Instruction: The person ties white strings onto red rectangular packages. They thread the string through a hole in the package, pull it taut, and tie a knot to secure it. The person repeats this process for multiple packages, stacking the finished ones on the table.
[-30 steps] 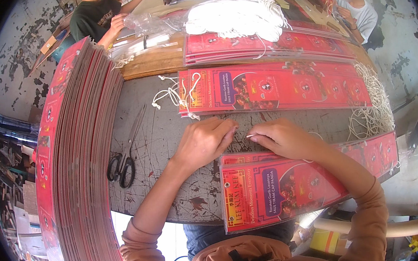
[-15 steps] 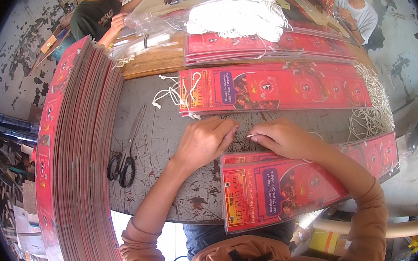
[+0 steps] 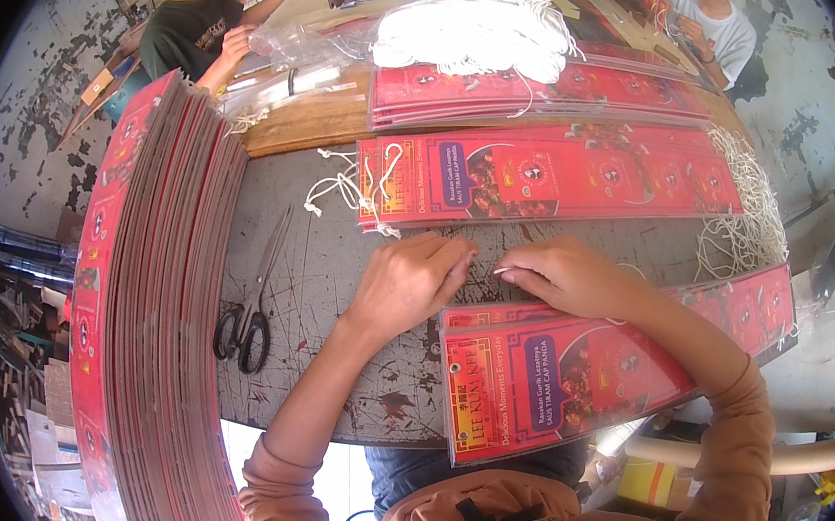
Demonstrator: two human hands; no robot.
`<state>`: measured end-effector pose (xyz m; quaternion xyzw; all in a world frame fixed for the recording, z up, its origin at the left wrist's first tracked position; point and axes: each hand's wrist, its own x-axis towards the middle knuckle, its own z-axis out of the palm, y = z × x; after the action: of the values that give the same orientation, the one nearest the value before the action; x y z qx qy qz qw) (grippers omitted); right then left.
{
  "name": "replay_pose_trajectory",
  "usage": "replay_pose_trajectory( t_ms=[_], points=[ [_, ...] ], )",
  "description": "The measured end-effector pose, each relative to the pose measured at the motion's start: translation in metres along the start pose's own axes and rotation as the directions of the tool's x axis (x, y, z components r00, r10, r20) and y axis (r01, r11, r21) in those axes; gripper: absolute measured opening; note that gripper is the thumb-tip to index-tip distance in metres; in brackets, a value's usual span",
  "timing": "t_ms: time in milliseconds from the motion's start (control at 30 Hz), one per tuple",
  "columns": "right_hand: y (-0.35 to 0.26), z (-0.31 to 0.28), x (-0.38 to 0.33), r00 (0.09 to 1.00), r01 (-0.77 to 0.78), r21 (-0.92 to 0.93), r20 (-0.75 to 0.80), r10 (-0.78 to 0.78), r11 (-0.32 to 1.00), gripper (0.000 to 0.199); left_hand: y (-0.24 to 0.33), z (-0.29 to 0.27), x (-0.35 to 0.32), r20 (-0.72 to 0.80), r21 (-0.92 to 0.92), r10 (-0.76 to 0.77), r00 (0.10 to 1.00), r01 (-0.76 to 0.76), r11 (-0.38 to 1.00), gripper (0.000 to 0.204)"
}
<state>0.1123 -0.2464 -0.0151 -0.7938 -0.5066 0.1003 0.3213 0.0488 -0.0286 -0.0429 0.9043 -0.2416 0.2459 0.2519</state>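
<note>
White cord pinched up front, two hands nearly nose to nose!

White cord (image 3: 503,270) was right in the thick of it, a short bit poking from the right hand (image 3: 575,275), out over the middle of the tabletop (image 3: 322,260). Thumb and forefinger had closed on it, a tight pinch! Just across a narrow gap came the left hand (image 3: 412,276), fingers curled in and tips together; whether it gripped anything, you could not tell.

Down at the near edge, toward the right corner, lay the near red panels (image 3: 609,373), overlapping, with the right forearm slanting across them. Up along the far edge, another pile of far red panels (image 3: 550,175) ran left to right, loose cord ends (image 3: 335,190) spilling off its left end, and what a tangle of cords (image 3: 746,179) at its other end, by the right edge!

Over on the left edge, a long upright row of panels (image 3: 168,335) stood packed tight, and just beside it the scissors (image 3: 259,306) lay with black handles toward the near edge. Beyond the far edge, a big white cord bundle (image 3: 471,34) sat on still more red panels (image 3: 461,87), while a person in a dark shirt (image 3: 189,31) and a person in a white shirt (image 3: 733,34) flanked the scene.
</note>
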Motion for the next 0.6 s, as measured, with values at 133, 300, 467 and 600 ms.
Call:
replay_pose_trajectory(
  t_ms=[133, 300, 467, 600],
  points=[
    [0.0005, -0.0002, -0.0001, 1.000, 0.001, -0.004, 0.001, -0.001, 1.000, 0.019, -0.0001, 0.0010, 0.0002, -0.013, -0.005, 0.009, 1.000, -0.009, 1.000, 0.012],
    [0.0012, 0.0012, 0.0005, 1.000, 0.013, -0.012, -0.006, -0.013, 1.000, 0.019, -0.0004, -0.0002, -0.0004, 0.004, 0.005, 0.003, 1.000, -0.003, 1.000, 0.012],
    [0.0017, 0.0013, 0.0001, 1.000, -0.002, -0.012, -0.002, 0.002, 1.000, 0.018, -0.0002, -0.0004, -0.0005, 0.012, 0.009, -0.002, 1.000, 0.002, 1.000, 0.012],
    [0.0010, 0.0010, 0.0002, 1.000, -0.003, -0.017, -0.001, 0.003, 1.000, 0.018, -0.0001, -0.0008, -0.0004, 0.006, 0.006, 0.001, 1.000, -0.001, 1.000, 0.012]
  ],
)
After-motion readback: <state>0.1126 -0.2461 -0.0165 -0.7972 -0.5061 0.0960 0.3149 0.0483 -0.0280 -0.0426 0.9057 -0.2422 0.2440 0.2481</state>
